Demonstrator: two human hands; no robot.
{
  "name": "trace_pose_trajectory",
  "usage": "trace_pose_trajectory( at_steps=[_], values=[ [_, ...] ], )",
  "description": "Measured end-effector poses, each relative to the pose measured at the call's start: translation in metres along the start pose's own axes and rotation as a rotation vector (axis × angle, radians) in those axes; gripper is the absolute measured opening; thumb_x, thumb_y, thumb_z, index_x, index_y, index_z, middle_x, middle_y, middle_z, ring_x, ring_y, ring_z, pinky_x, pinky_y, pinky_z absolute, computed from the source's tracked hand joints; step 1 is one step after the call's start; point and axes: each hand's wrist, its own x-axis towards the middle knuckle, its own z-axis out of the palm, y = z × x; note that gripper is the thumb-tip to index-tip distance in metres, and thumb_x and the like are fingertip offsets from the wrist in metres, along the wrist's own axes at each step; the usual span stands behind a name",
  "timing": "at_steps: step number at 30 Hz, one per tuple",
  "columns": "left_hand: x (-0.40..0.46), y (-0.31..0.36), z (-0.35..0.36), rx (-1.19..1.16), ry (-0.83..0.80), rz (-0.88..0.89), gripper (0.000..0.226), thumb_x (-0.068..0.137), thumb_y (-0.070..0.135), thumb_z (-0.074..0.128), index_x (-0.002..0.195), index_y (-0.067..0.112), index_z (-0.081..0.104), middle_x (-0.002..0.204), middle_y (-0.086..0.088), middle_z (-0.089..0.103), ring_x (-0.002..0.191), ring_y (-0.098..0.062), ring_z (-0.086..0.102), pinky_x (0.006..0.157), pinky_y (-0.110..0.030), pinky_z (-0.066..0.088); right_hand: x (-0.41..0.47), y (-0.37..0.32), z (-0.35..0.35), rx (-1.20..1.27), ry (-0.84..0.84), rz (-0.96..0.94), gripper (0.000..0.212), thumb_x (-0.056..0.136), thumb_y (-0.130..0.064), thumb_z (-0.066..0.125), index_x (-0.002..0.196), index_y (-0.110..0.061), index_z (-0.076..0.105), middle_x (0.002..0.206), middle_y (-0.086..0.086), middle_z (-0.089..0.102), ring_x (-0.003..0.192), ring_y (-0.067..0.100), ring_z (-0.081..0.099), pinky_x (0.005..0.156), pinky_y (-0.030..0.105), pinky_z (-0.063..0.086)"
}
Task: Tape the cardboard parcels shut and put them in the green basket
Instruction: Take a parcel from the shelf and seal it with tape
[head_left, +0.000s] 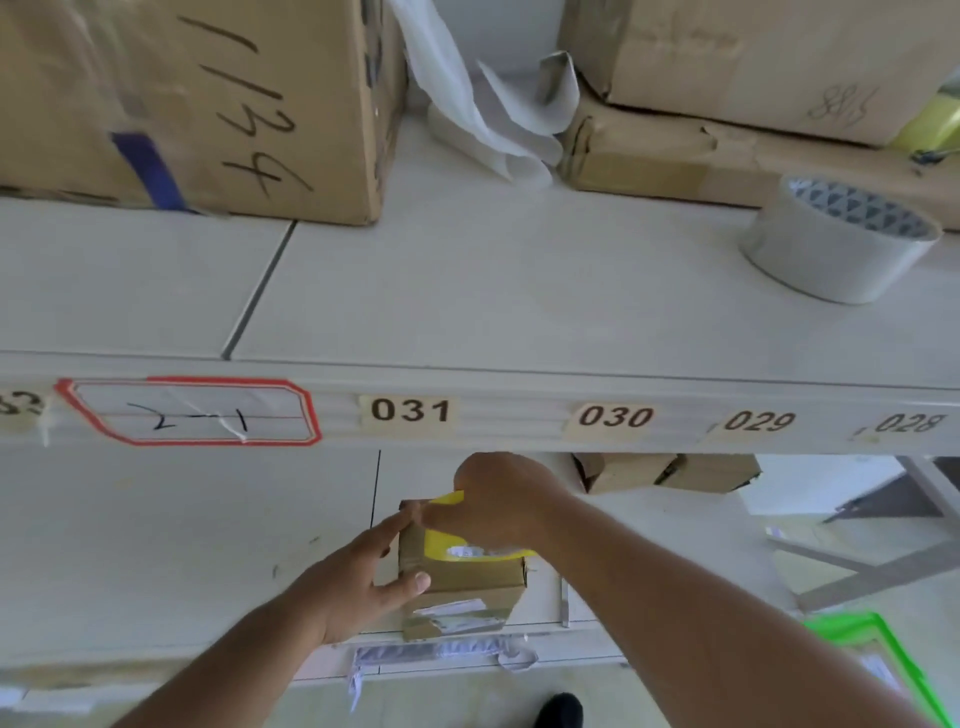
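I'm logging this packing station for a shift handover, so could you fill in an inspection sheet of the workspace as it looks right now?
Surface: white lower shelf under a white upper shelf with number labels on its front edge.
Job's things: small brown cardboard parcel on the lower shelf, yellow tape strip across its top; green plastic basket at lower right, only partly in view.
Clutter: grey tape roll, large brown box marked 1134, stacked cardboard boxes, crumpled white paper.
Grips: left hand steadies the parcel's side; right hand pinches the yellow tape.
Cables: nothing seen.
Surroundings: pale floor, a dark shoe.
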Motion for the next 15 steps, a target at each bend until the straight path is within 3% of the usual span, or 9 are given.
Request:
trace_pose_trajectory(
  at_steps=[3, 4, 5, 7, 10, 15],
  values=[
    [-0.003, 0.0, -0.001, -0.012, 0.009, -0.009, 0.093, 0.068, 0.096, 0.053, 0.14, 0.081, -0.003, 0.163, 0.02, 0.032, 0.145, 0.0, 0.038, 0.114, -0.036, 0.04, -0.002, 0.05, -0.013, -0.114, -0.068, 0.048, 0.069, 0.092, -0.076, 0.05, 0.131, -0.02, 0.058, 0.133, 0.004, 0.062, 0.124, 0.027, 0.057, 0.09, 0.033, 0.041],
    [-0.004, 0.001, -0.001, -0.015, 0.011, -0.014, 0.092, 0.068, 0.095, 0.054, 0.14, 0.081, -0.002, 0.163, 0.019, 0.033, 0.145, 0.0, 0.038, 0.113, -0.036, 0.04, -0.004, 0.074, -0.015, -0.112, -0.077, 0.093, 0.073, 0.09, -0.078, 0.053, 0.137, -0.022, 0.055, 0.138, 0.003, 0.059, 0.13, 0.025, 0.054, 0.098, 0.034, 0.04],
    [-0.004, 0.003, -0.001, -0.016, 0.014, -0.012, 0.091, 0.069, 0.094, 0.054, 0.14, 0.081, -0.002, 0.162, 0.018, 0.036, 0.145, -0.001, 0.038, 0.113, -0.036, 0.04, -0.006, 0.098, -0.014, -0.098, -0.079, 0.157, 0.077, 0.085, -0.083, 0.056, 0.135, -0.024, 0.056, 0.132, 0.001, 0.062, 0.127, 0.024, 0.058, 0.102, 0.033, 0.043],
    [-0.004, 0.004, 0.001, -0.04, 0.02, -0.008, 0.088, 0.072, 0.091, 0.055, 0.14, 0.081, 0.0, 0.159, 0.017, 0.042, 0.143, 0.001, 0.04, 0.113, -0.038, 0.041, -0.007, 0.126, -0.008, -0.076, -0.092, 0.255, 0.085, 0.07, -0.097, 0.053, 0.112, -0.024, 0.063, 0.108, -0.007, 0.068, 0.106, 0.019, 0.068, 0.098, 0.038, 0.053],
    [-0.003, 0.001, 0.002, -0.066, 0.008, -0.006, 0.089, 0.07, 0.093, 0.054, 0.141, 0.08, 0.002, 0.154, 0.028, 0.04, 0.138, 0.009, 0.04, 0.112, -0.04, 0.043, -0.001, 0.141, 0.01, -0.147, -0.062, 0.252, 0.098, 0.056, -0.109, 0.036, 0.09, -0.021, 0.065, 0.091, -0.005, 0.068, 0.092, 0.017, 0.065, 0.092, 0.039, 0.053],
    [-0.001, 0.001, 0.001, -0.075, 0.001, -0.009, 0.091, 0.067, 0.093, 0.055, 0.142, 0.079, 0.004, 0.15, 0.039, 0.035, 0.133, 0.015, 0.041, 0.109, -0.037, 0.046, 0.003, 0.156, 0.029, -0.108, -0.076, 0.278, 0.1, 0.066, -0.104, 0.04, 0.097, -0.015, 0.072, 0.093, 0.001, 0.075, 0.088, 0.017, 0.067, 0.087, 0.031, 0.052]
  ],
)
